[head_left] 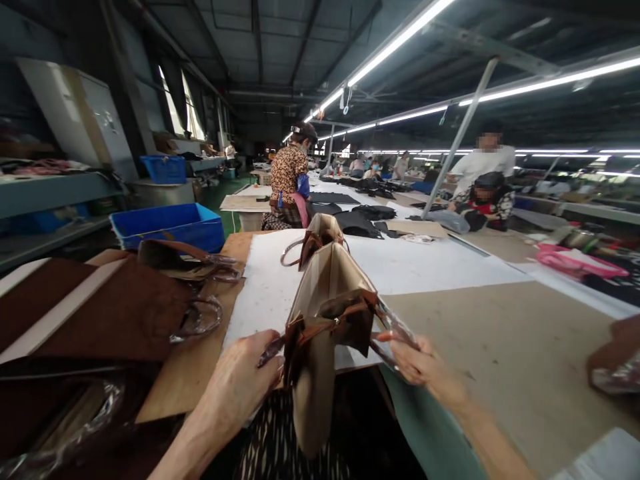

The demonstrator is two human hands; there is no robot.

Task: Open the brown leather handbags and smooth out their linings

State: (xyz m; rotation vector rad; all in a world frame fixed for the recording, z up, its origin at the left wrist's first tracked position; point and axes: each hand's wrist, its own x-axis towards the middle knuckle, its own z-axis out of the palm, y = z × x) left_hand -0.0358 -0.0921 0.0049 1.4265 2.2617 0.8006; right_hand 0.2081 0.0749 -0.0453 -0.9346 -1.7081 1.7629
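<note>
An open-topped brown handbag (314, 328) with a cream lining stands between my hands at the table's near edge. A beige piece (315, 400) hangs down from its near side, over my patterned clothing. My left hand (250, 367) is closed around a dark handle at the bag's left side. On the other side, my right hand (420, 363) grips a handle wrapped in clear plastic. The fingertips of both hands are partly hidden by the handles. Just behind stands another brown handbag (313, 243), with a loop handle sticking out to its left.
Brown bags (115, 310) with plastic-wrapped handles are piled at left. Beyond them is a blue bin (175, 227). White sheeting (265, 273) and brown board (465, 327) cover the table. A co-worker (290, 173) is ahead; others are at right near a slanted pole (460, 137).
</note>
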